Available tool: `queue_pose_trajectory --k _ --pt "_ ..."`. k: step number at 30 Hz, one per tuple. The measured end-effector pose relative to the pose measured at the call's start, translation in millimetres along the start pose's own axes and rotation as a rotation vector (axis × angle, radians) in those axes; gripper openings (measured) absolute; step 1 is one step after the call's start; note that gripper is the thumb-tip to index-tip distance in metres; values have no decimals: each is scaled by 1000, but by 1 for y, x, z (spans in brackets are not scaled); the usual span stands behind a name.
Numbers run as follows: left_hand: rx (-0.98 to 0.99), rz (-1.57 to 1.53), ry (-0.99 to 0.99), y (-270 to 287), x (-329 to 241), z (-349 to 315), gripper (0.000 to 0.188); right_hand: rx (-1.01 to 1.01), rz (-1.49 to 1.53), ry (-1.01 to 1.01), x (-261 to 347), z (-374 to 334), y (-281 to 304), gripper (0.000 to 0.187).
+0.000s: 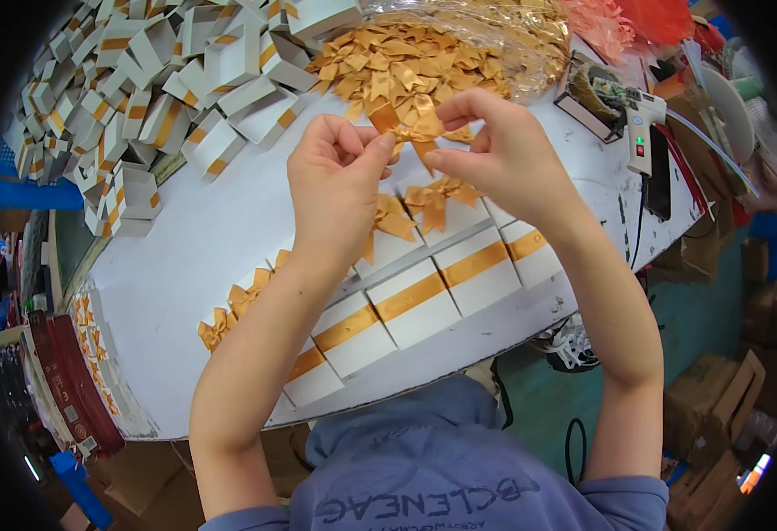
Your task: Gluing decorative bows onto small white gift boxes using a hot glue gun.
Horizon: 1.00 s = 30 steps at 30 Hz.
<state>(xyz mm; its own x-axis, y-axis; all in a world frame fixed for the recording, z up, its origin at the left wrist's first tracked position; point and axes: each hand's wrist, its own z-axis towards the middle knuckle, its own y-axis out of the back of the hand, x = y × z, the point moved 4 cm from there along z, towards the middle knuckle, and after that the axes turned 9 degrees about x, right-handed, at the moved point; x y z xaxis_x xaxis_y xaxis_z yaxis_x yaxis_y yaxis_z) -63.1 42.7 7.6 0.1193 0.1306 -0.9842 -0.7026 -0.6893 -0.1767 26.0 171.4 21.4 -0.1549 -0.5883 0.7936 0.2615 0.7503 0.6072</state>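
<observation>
Above the far row of boxes I hold a gold ribbon bow (410,133) in the air. My left hand (340,177) pinches its left side between thumb and fingers. At the bow's other side is my right hand (512,164), thumb and forefinger apart around the loop and tail; whether they touch the ribbon is unclear. Under my hands, white boxes with gold ribbon bands (419,296) stand side by side in a near row. Behind them, white boxes topped with gold bows (441,203) form another row, partly hidden by my left forearm.
Loose gold bows (415,66) lie heaped at the back beside clear plastic wrap (530,53). White ribboned boxes (167,119) pile up at the far left. A white glue gun (643,133) rests at the right, its cord hanging down the table's right side.
</observation>
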Motion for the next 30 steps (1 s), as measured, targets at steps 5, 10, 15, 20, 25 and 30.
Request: queue_pose_trajectory --k 5,10,15,20,25,30 --pt "72 31 -14 -31 13 0 9 76 713 -277 -20 -21 9 25" --pt "241 405 -80 -60 22 -1 19 33 435 -252 -51 -26 37 17" --pt "403 755 -197 -81 25 -11 28 50 106 -294 -69 -35 46 15" --pt "424 1032 -314 -87 29 -11 30 25 19 -250 -72 -38 46 14" --pt "441 1220 -379 -93 36 -13 34 -4 -141 -257 -73 -41 43 13" --pt "445 1318 -435 -93 38 -17 36 11 -240 -308 -69 -40 43 10"
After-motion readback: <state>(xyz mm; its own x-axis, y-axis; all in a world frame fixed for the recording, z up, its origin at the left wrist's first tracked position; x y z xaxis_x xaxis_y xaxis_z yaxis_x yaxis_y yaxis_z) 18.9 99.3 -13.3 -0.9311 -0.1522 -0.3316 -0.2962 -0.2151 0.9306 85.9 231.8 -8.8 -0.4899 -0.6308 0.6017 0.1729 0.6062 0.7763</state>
